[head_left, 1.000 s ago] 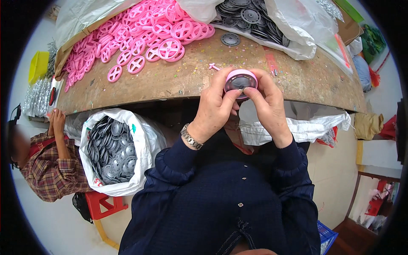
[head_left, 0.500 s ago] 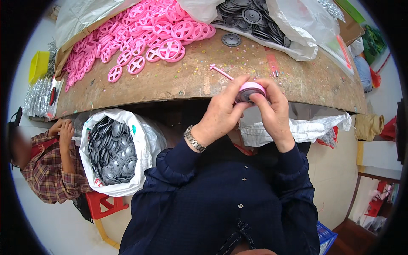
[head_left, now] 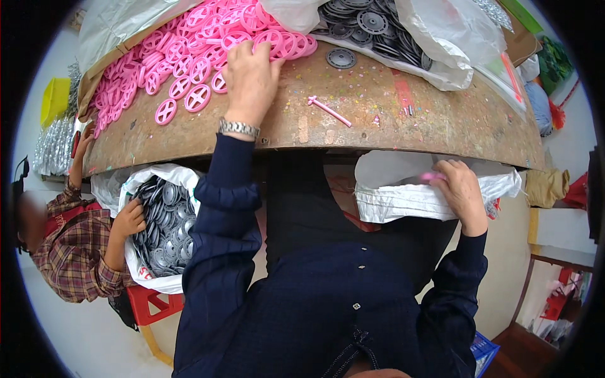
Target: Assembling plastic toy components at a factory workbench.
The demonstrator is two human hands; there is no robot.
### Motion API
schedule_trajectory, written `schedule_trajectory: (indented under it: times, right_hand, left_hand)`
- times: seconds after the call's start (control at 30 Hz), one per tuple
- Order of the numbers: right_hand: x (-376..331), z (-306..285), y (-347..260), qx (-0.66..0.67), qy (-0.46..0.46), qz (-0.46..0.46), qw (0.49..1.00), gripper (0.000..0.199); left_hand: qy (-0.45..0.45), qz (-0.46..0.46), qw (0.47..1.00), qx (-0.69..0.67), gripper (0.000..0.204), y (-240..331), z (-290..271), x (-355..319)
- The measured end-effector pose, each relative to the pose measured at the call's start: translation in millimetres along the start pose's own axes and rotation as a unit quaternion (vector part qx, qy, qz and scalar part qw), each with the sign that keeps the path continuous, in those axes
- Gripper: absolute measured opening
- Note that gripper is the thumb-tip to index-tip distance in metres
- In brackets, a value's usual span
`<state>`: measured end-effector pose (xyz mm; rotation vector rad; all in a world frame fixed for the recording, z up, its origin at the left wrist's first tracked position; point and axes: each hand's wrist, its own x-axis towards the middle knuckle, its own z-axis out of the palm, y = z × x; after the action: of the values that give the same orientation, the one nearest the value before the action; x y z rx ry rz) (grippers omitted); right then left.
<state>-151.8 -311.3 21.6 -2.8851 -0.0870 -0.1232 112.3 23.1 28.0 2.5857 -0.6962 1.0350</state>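
Gripping right hand point(head_left: 463, 192): pinched a pink piece point(head_left: 431, 177) at the white bag point(head_left: 400, 206), below the tabletop's point(head_left: 372, 104) near edge.
Left hand point(head_left: 249, 82): fingers curled over pink wheels point(head_left: 199, 68), grip unclear.
Far edge: wheels, grey discs point(head_left: 372, 23) lay loose; finished count hidden.

"Where could a hand pass?"
"Over the tabletop point(head_left: 450, 120) at two o'clock, beyond the pink stick point(head_left: 331, 112)."
"Eleven?"
"Left hand point(head_left: 251, 82) at the pink wheels point(head_left: 200, 70)."
"One?"
"Grey discs point(head_left: 373, 31) heaped."
"Three?"
"Right hand point(head_left: 460, 191), above the white sack point(head_left: 403, 206)."
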Motion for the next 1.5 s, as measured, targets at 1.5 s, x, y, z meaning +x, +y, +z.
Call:
schedule_trajectory:
  times: [1.5]
  right_hand:
    - [244, 52, -88, -0.038, 0.174, -0.028, 0.984, 0.028]
  left_hand:
    - [-0.151, -0.356, 0.536, -0.751, 0.022, 65, -31, -67]
